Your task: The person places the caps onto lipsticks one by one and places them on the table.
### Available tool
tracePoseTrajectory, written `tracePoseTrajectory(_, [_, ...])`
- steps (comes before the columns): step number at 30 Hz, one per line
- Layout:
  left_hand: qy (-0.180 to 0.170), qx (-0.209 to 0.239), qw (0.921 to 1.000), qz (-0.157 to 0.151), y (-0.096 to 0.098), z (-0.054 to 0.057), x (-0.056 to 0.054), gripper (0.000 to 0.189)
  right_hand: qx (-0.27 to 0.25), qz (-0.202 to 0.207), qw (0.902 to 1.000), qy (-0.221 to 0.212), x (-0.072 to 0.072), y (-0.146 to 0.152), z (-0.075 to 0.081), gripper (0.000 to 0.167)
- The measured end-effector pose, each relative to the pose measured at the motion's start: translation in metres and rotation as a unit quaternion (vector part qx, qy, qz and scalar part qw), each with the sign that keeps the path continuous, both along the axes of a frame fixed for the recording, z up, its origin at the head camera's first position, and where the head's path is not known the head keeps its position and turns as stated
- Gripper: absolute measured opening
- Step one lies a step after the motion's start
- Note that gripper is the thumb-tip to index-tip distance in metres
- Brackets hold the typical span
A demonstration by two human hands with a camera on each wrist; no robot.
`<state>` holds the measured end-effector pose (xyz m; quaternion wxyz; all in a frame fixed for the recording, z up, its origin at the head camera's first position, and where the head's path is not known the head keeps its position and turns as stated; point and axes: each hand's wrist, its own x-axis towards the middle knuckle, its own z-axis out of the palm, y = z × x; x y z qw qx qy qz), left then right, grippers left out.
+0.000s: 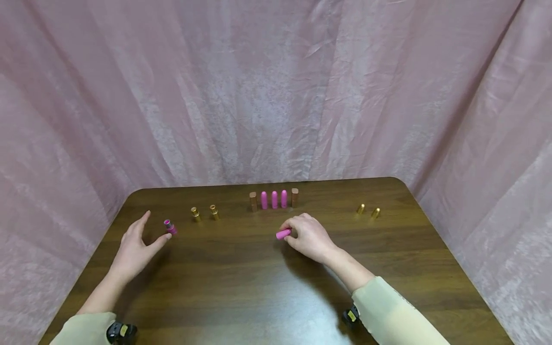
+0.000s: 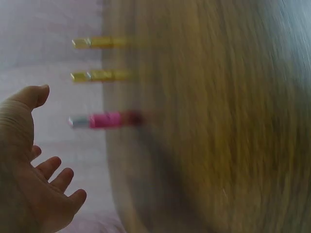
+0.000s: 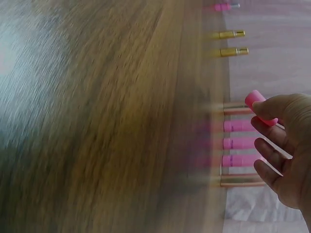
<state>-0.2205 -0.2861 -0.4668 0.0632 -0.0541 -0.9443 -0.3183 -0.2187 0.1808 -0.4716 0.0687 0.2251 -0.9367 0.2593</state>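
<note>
My left hand (image 1: 133, 251) is spread, thumb and fingers apart, beside an uncapped pink lipstick tube (image 1: 170, 226) with a silver inner sleeve, standing at the table's left. In the left wrist view a gap shows between that hand and the pink lipstick tube (image 2: 104, 120). Between thumb and index finger, my right hand (image 1: 311, 238) pinches a pink lipstick cap (image 1: 282, 234), held tilted above the table. The right wrist view shows the same pink cap (image 3: 256, 100), its far end partly covered by the fingers. Both wrist views are blurred over the table.
Two uncapped gold lipstick tubes (image 1: 196, 214) stand right of the pink one. At the back middle, several pink bullet-shaped tubes (image 1: 274, 200) stand between two copper-coloured tubes (image 1: 253, 202). Two small gold caps (image 1: 361, 209) stand at the right. Pink curtains (image 1: 276, 96) hang behind the wooden table (image 1: 224, 287).
</note>
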Motion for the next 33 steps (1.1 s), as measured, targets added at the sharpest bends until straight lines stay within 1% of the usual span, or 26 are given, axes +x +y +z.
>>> tracePoseTrajectory(4, [-0.023, 0.001, 0.9996, 0.016, -0.012, -0.008, -0.009, 0.096, 0.001, 0.007, 1.0, -0.005, 0.0, -0.008, -0.001, 0.017])
tracePoseTrajectory(10, [-0.035, 0.013, 0.999, 0.022, -0.012, -0.02, -0.022, 0.081, 0.007, 0.016, 0.9998, -0.004, -0.001, -0.018, -0.003, 0.018])
tracePoseTrajectory(12, [-0.032, 0.016, 0.999, 0.026, -0.01, -0.024, -0.026, 0.073, 0.011, 0.02, 0.9997, -0.002, -0.002, -0.021, -0.004, 0.018])
tracePoseTrajectory(15, [-0.016, 0.0, 0.9994, 0.03, -0.008, -0.03, -0.032, 0.064, 0.016, 0.026, 0.9995, 0.001, -0.002, -0.025, -0.005, 0.019])
tracePoseTrajectory(19, [0.008, -0.016, 0.9993, 0.033, -0.006, -0.036, -0.036, 0.055, 0.019, 0.028, 0.9994, 0.0, -0.002, -0.027, -0.004, 0.02])
tracePoseTrajectory(22, [0.013, -0.017, 0.999, 0.04, -0.004, -0.039, -0.039, 0.049, 0.023, 0.026, 0.9994, -0.003, -0.001, -0.025, -0.004, 0.02])
tracePoseTrajectory(27, [0.014, -0.018, 0.9988, 0.044, 0.002, -0.041, -0.041, 0.045, 0.027, 0.026, 0.9993, 0.003, -0.001, -0.023, -0.004, 0.019])
tracePoseTrajectory(33, [0.016, -0.022, 0.9986, 0.046, 0.006, -0.044, -0.043, 0.048, 0.021, 0.027, 0.9994, 0.009, -0.001, -0.019, -0.006, 0.02])
